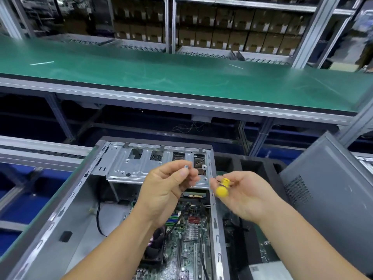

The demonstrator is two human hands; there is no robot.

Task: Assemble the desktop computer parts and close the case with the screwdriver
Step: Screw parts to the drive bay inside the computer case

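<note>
Head view: my left hand (165, 190) is pinching a screw (186, 167) just left of the yellow screwdriver (222, 188) my right hand (248, 197) is gripping, over the open case (125, 164)

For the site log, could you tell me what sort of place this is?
Probably a computer assembly line: a green-matted workbench, racks of stacked cardboard boxes behind it, and an open desktop case being worked on.
</note>
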